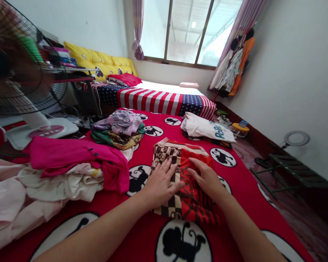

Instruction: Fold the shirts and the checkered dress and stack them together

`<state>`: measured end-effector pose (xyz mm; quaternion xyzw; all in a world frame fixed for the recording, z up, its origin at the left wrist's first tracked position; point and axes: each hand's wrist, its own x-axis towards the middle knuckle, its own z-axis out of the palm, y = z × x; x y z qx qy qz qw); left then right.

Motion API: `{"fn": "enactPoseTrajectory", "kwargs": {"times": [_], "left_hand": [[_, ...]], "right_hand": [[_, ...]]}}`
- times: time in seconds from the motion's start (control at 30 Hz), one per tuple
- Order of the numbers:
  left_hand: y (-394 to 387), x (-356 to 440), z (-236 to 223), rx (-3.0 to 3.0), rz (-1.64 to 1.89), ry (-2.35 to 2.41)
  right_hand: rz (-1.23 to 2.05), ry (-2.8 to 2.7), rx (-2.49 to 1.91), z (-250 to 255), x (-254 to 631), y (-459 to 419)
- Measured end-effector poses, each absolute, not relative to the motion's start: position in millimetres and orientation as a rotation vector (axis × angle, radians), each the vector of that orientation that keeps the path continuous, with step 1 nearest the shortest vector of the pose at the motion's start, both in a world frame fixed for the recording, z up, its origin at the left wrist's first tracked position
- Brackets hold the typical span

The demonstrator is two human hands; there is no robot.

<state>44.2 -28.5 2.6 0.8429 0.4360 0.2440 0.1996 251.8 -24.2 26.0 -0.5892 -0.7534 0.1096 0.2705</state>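
Head view, left to right:

1. A standing fan [16,69] fills the far left, its white base [41,131] just beside the bed.
2. A magenta garment [79,160] lies bunched over a loose heap of cream clothes [43,185], both unfolded, so this side of the bed looks unsorted.
3. A neater stack of patterned cloth [117,127] sits beyond them on the red bedspread [243,193] and seems folded, though the lilac top layer looks rumpled.
4. The left hand [160,183] lies open and palm-down on the brown checked panel of a brown-and-red garment [180,182], which is flat on the bedspread directly in front of the person.
5. The right hand [205,178] rests on its red panel, fingers slightly curved, neither clenched nor grasping. The garment seems partly folded, but from this angle its layers are hard to make out.
6. A white printed shirt [207,127] lies farther along the bed, apparently folded.
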Motion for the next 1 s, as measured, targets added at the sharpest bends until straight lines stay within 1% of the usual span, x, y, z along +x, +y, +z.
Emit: {"fn": "enactPoseTrajectory", "kwargs": {"times": [0.1, 0.17, 0.27, 0.4, 0.6, 0.77, 0.87, 1.0], "left_hand": [[-15.5, 33.3, 9.4, 2.087, 0.931, 1.134], [-4.3, 23.4, 11.3, 1.838, 1.098, 1.129], [12.0, 10.4, 7.2, 1.507, 1.253, 1.140], [23.2, 3.7, -2.2, 1.274, 1.280, 1.129], [23.3, 3.6, -4.9, 1.269, 1.281, 1.103], [22.8, 2.9, -5.0, 1.285, 1.277, 1.110], [23.4, 3.7, -7.1, 1.308, 1.280, 1.117], [25.2, 4.5, -10.7, 1.365, 1.281, 1.130]], "right_hand": [[0.253, -2.211, -1.587, 52.6, 229.6, -51.6], [0.288, -2.429, -1.569, 65.1, 211.3, -74.0], [0.284, -2.667, -1.564, 64.1, 186.4, -101.2], [0.077, -2.755, -1.688, 52.9, 166.3, -114.5], [-0.099, -2.868, -1.664, 63.6, 156.2, -118.9], [-0.268, -2.693, -1.850, 34.8, 145.2, -113.9], [-0.267, -2.611, -1.851, 24.7, 149.7, -101.3], [-0.121, -2.484, -1.712, 31.4, 168.9, -84.8]]}}
